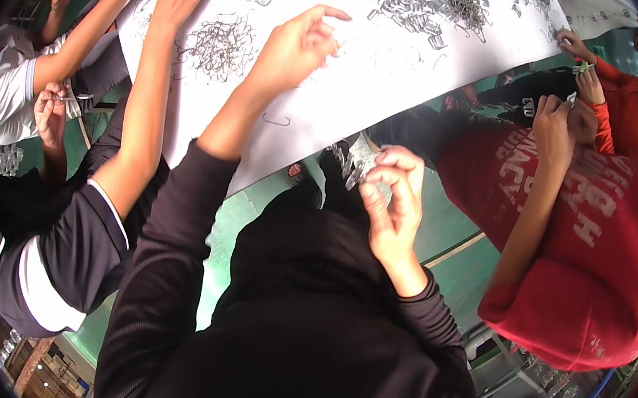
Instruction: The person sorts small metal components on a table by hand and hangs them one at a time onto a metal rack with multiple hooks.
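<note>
Over the white-topped table (379, 73), my left hand (297, 51) is raised with its fingers apart and nothing visible in them. Close by on its left lies a tangled pile of thin bent wire pieces (218, 47). A single bent wire hook (275, 120) rests on the sheet below my left wrist. In front of my body, off the table's near edge, my right hand (398, 199) pinches small shiny metal clips (350, 168) between thumb and fingers. Their exact shape and number are blurred.
Flat metal pieces (409, 10) lie scattered at the far side, beside another wire heap (463, 8). On my left, a co-worker's arm (158, 65) reaches onto the table. At right, a person in a red hoodie (555, 247) holds a small part.
</note>
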Demonstrator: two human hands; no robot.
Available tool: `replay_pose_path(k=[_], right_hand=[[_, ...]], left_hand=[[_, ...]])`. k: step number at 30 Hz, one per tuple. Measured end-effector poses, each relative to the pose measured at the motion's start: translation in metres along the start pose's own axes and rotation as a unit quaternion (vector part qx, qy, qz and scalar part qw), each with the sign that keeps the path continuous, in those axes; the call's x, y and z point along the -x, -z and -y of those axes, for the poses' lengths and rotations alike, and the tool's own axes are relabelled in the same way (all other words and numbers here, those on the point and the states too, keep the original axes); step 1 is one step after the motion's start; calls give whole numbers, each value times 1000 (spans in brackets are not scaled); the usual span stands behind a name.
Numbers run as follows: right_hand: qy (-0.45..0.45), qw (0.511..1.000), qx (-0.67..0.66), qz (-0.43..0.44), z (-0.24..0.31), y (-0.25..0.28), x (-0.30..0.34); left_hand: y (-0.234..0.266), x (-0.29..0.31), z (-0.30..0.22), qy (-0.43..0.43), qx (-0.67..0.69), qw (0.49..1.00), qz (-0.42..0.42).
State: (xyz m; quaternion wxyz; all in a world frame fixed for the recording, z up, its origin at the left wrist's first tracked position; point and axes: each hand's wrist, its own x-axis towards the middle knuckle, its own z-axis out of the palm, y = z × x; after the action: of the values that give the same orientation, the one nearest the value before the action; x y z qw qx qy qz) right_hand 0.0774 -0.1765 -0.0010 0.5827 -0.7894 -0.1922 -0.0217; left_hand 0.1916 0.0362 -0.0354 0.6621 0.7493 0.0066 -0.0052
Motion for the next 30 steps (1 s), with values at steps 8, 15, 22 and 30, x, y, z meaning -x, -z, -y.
replay_pose_path(k=[8, 15, 22, 30], right_hand=[[-24, 999, -21, -19, 5, -20, 7], [-25, 999, -6, 39, 6, -30, 21], [-140, 982, -15, 128, -64, -38, -17], [25, 896, 360, 258, -92, -143, -60]], left_hand=[[-10, 117, -55, 7, 9, 995, 104], [-10, 152, -64, -31, -16, 998, 57], [-15, 196, -56, -19, -112, 993, 30], [-14, 216, -51, 78, -78, 991, -76]])
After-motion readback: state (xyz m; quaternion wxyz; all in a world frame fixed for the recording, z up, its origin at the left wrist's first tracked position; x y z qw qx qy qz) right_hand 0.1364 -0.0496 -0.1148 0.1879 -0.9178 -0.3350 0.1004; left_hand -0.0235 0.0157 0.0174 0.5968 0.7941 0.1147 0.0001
